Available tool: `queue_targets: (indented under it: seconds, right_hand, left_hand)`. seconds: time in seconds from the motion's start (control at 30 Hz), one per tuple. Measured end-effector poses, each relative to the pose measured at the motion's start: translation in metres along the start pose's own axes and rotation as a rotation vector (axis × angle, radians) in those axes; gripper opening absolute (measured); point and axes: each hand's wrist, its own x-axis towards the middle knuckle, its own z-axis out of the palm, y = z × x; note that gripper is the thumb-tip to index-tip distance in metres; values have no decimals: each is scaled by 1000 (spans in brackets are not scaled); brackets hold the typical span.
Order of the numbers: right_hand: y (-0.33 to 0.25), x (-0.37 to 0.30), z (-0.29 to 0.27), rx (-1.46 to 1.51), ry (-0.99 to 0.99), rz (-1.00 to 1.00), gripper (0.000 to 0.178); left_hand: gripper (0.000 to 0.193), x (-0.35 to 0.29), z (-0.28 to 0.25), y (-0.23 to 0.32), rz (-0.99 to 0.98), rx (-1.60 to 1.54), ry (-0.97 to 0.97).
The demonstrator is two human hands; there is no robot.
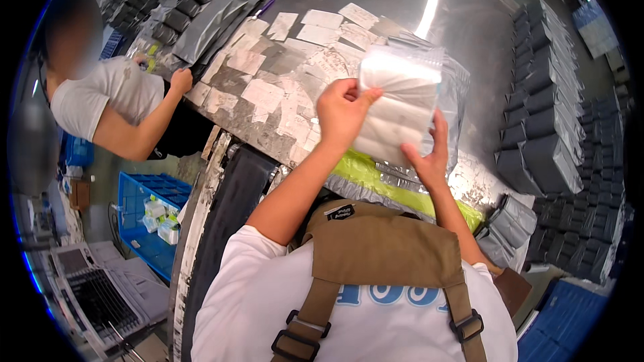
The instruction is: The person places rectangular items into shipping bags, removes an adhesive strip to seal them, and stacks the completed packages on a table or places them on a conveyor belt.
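A glossy white packet in clear plastic film (401, 104) is raised above the near part of the table. My left hand (344, 110) grips its left edge, thumb on top and fingers curled at the side. At the lower right edge my right hand (429, 154) holds it, the thumb on the front and the fingers round the side. Behind the packet, clear plastic bags (457, 97) lie on the table. A yellow-green plastic strip (362, 171) and silvery film lie along the table edge below my hands.
White paper labels (263, 97) cover the table's left half. Grey packages stand in a row (543, 117) at the right. A co-worker (111, 97) touches dark bags (211, 30) at the left. A blue crate (144, 221) holds small packs beside a black conveyor belt (231, 208).
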Motion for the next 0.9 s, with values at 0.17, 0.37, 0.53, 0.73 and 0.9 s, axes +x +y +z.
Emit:
queue_targets:
  seconds: [0.17,0.37,0.53,0.73,0.9]
  right_hand:
    - [25,-46,-63,353,303,205,72]
    - [56,-130,-114,447,389,508,69]
    - [38,-137,-94,460,257,516,74]
    - [52,-151,-89,503,209,534,72]
    - [50,-146,-111,604,241,572,72]
  left_hand:
    - [23,-21,61,-13,53,-236,-299]
    - [20,-46,99,-119,724,657,-754]
    - [12,-40,104,-145,750,657,-730]
    - [7,-19,98,-138,506,496,-880]
    - [6,-25,97,-138,686,636,-875]
